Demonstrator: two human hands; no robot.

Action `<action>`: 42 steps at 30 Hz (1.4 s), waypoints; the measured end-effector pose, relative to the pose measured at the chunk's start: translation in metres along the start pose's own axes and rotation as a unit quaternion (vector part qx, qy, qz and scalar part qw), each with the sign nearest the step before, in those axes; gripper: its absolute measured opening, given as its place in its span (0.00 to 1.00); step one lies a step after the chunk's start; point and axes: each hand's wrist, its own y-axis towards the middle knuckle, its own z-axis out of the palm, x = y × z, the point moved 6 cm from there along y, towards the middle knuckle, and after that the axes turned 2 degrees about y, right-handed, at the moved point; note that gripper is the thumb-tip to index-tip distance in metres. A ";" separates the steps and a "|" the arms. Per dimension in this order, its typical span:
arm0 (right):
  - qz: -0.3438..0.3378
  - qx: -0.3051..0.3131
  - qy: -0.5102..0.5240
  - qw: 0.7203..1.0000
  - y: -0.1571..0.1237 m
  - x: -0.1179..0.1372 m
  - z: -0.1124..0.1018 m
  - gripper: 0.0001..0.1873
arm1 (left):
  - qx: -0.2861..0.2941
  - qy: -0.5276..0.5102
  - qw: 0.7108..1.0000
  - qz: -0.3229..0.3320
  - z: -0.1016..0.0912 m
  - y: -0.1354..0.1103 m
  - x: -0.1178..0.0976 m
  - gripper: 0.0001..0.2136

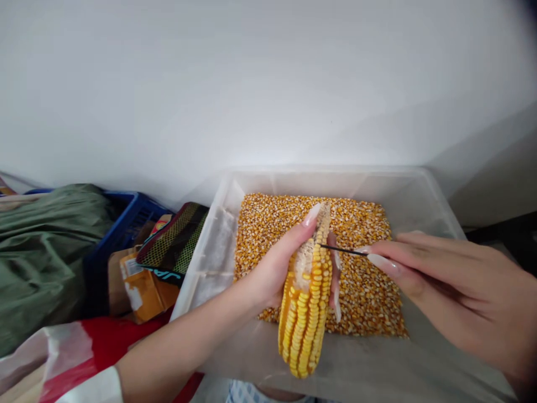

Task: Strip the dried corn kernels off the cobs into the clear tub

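Observation:
My left hand [277, 268] is wrapped round a dried yellow corn cob [306, 313], held upright over a clear plastic bin [413, 190]. Part of the cob near its top is bare of kernels. My right hand [436, 291] pinches a thin dark pointed tool [342, 250] whose tip touches the cob just below the bare patch. Loose corn kernels [369, 280] cover the bottom of the bin under both hands.
A white wall rises behind the bin. To the left are a blue crate [121, 224] with green cloth [42, 252] over it, a mesh-patterned pouch [174, 240], a torn cardboard box [142, 285] and red and white fabric [84, 352] near my left arm.

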 end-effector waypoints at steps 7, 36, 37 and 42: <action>0.007 -0.005 0.006 1.000 -0.001 -0.001 0.000 0.15 | -0.015 -0.012 1.000 -0.009 -0.002 -0.001 0.001 0.22; 0.029 0.002 0.053 0.998 0.006 0.004 0.005 0.09 | -0.045 0.016 0.999 0.001 -0.005 0.000 -0.001 0.24; 0.030 0.003 0.053 0.998 0.006 0.004 0.005 0.08 | -0.047 0.016 0.999 0.003 -0.005 0.000 -0.001 0.24; 0.049 -0.001 0.056 0.997 0.004 0.002 0.008 0.09 | -0.053 0.013 0.998 0.014 -0.007 0.001 -0.001 0.22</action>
